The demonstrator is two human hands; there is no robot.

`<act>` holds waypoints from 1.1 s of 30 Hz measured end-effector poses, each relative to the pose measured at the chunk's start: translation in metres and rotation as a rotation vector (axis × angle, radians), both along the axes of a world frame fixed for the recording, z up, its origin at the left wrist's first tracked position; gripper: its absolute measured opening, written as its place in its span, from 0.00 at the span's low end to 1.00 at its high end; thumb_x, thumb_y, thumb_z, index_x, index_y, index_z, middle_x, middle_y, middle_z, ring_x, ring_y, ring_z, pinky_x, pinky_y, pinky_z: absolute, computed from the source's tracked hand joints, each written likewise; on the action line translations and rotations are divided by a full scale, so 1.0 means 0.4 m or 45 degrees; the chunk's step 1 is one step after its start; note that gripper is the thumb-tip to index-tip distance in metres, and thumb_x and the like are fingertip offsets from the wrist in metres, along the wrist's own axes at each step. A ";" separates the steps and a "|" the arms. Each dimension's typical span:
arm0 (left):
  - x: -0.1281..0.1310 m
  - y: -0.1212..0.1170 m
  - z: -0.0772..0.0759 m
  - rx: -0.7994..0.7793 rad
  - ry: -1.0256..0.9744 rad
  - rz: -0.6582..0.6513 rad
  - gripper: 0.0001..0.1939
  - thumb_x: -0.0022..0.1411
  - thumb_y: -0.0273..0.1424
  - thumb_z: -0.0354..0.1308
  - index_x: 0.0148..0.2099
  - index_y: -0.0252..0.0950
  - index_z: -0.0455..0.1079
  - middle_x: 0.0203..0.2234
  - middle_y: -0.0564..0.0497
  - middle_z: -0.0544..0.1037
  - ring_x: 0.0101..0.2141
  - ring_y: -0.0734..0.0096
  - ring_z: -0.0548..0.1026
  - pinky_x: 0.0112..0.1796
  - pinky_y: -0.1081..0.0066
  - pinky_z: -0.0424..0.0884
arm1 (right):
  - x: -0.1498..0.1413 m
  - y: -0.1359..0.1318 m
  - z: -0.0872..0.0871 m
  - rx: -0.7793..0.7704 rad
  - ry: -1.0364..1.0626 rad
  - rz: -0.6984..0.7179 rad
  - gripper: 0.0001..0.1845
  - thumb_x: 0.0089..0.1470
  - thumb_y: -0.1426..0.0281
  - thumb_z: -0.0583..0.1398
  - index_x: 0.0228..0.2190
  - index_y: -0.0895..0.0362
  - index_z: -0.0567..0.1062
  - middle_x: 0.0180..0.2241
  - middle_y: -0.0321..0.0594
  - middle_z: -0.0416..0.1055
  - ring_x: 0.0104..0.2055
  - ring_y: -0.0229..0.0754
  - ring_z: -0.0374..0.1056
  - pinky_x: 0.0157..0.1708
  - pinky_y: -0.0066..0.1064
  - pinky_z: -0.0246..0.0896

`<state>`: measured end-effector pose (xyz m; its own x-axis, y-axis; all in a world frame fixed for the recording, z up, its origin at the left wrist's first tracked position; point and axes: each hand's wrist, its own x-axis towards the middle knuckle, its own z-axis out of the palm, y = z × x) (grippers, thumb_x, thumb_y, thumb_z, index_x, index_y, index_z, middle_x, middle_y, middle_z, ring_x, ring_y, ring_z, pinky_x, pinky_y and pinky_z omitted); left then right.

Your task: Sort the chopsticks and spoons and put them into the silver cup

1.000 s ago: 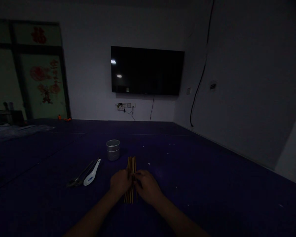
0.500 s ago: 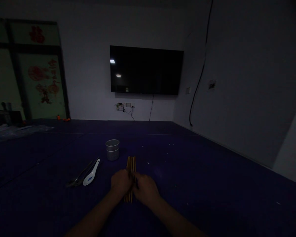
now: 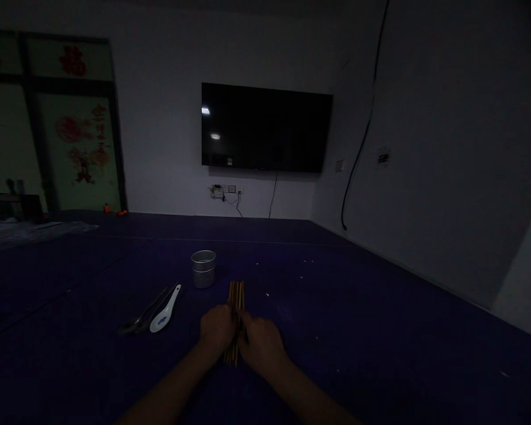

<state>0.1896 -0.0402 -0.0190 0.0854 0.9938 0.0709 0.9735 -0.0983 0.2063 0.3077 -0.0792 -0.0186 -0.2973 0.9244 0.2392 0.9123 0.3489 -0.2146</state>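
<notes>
A bundle of wooden chopsticks (image 3: 236, 292) lies lengthwise on the dark blue surface, pointing away from me. My left hand (image 3: 218, 326) is closed around the left side of the bundle near its middle. From the right, my right hand (image 3: 262, 342) has its fingers bent against the same chopsticks, touching the left hand's fingertips. The dim light hides exactly what the fingertips pinch. Just beyond and left of the bundle stands a grey metal cup (image 3: 203, 270). Left of my hands lie a white spoon (image 3: 165, 313) with a blue mark and dark metal spoons (image 3: 138, 319).
Small white scraps (image 3: 267, 294) dot the blue surface (image 3: 380, 330) to the right. Clear plastic sheeting (image 3: 39, 231) lies at the far left. A television (image 3: 265, 127) hangs on the back wall, and a black cable (image 3: 357, 159) runs down the right wall.
The view has shifted slightly. My right fingers have moved a little against the chopsticks, and the dark gap beside them looks smaller. The cup and spoons stay in place.
</notes>
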 end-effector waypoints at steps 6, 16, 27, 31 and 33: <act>-0.005 -0.001 0.002 -0.011 -0.051 0.013 0.19 0.64 0.34 0.40 0.47 0.36 0.70 0.40 0.41 0.78 0.41 0.62 0.77 0.37 0.69 0.70 | 0.004 0.002 0.001 0.019 0.006 0.020 0.27 0.51 0.73 0.51 0.54 0.54 0.66 0.39 0.46 0.77 0.38 0.48 0.73 0.35 0.33 0.62; -0.016 0.007 -0.003 0.016 -0.070 0.003 0.18 0.63 0.36 0.42 0.44 0.37 0.72 0.40 0.42 0.78 0.41 0.61 0.77 0.37 0.68 0.69 | 0.009 0.013 -0.006 -0.043 0.004 -0.042 0.30 0.50 0.75 0.53 0.55 0.51 0.64 0.38 0.43 0.77 0.40 0.45 0.73 0.37 0.31 0.62; -0.014 0.003 0.003 -0.003 -0.086 0.004 0.19 0.63 0.40 0.44 0.43 0.37 0.72 0.39 0.43 0.79 0.41 0.61 0.76 0.37 0.71 0.68 | 0.013 0.018 -0.006 -0.066 0.097 -0.068 0.28 0.50 0.76 0.53 0.54 0.50 0.66 0.38 0.41 0.77 0.39 0.45 0.73 0.37 0.31 0.62; -0.020 0.005 0.003 -0.003 -0.141 0.002 0.19 0.63 0.40 0.44 0.45 0.39 0.72 0.41 0.44 0.79 0.42 0.62 0.76 0.36 0.72 0.67 | 0.015 0.022 -0.009 -0.060 0.154 -0.052 0.30 0.50 0.76 0.53 0.55 0.49 0.65 0.37 0.40 0.77 0.38 0.43 0.73 0.36 0.29 0.61; -0.025 0.007 0.006 0.039 -0.246 0.018 0.20 0.64 0.41 0.42 0.48 0.40 0.71 0.41 0.46 0.79 0.42 0.64 0.76 0.36 0.73 0.67 | 0.016 0.024 -0.010 -0.052 0.191 -0.045 0.31 0.50 0.76 0.52 0.56 0.50 0.64 0.36 0.39 0.77 0.36 0.41 0.73 0.35 0.28 0.61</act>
<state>0.1797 -0.0374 -0.0167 0.0536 0.9919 0.1152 0.9176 -0.0944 0.3862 0.3141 -0.0696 -0.0225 -0.2277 0.9436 0.2403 0.8805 0.3049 -0.3630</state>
